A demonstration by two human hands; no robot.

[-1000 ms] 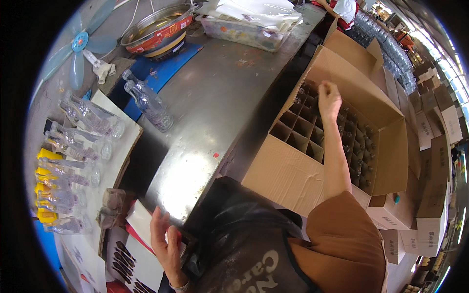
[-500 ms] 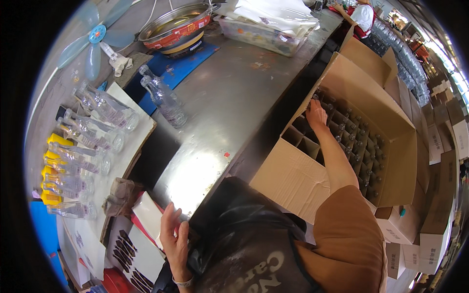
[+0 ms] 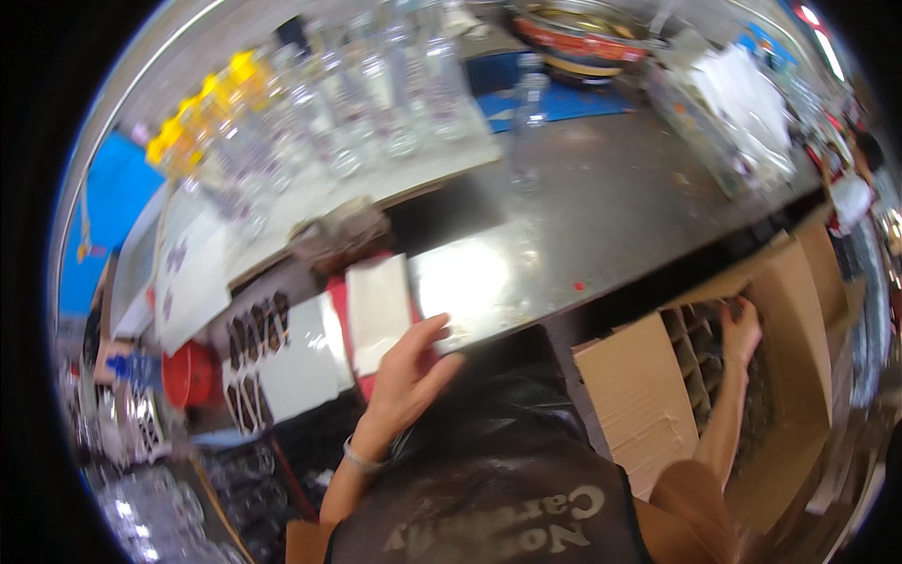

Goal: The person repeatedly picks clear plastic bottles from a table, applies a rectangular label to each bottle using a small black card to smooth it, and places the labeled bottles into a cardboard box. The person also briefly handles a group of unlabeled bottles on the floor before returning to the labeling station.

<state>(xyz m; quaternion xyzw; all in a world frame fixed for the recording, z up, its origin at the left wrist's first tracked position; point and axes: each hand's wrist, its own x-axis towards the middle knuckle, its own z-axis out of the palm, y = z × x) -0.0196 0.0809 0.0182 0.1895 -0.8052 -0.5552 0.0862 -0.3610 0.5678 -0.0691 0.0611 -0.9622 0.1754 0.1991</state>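
My left hand (image 3: pixel 412 368) hovers at the near edge of the metal table (image 3: pixel 583 235), thumb and fingers apart, holding nothing. Beside it lies a white pad of sheets (image 3: pixel 376 305) on something red. My right hand (image 3: pixel 742 331) reaches into an open cardboard box (image 3: pixel 639 390) on the right. Its fingers are bent together at the far end of the cardboard dividers (image 3: pixel 693 352); what they grip is hidden and blurred. Bottles in the box are dim behind my forearm. Clear glass bottles (image 3: pixel 526 117) stand on the table near a blue sheet (image 3: pixel 587 101).
Several clear bottles (image 3: pixel 343 113) stand on a white board (image 3: pixel 413 179) at the left, by yellow pieces (image 3: pixel 202 108). A crumpled cloth (image 3: pixel 340 235) lies at its edge. Dark label-like strips (image 3: pixel 258 329) and a red container (image 3: pixel 191 373) lie nearer. A plastic bin (image 3: pixel 691 122) stands far right.
The view has swung left, bringing more of the left side into sight. My right hand stays in the box at its far end; my left hand remains open near the table edge.
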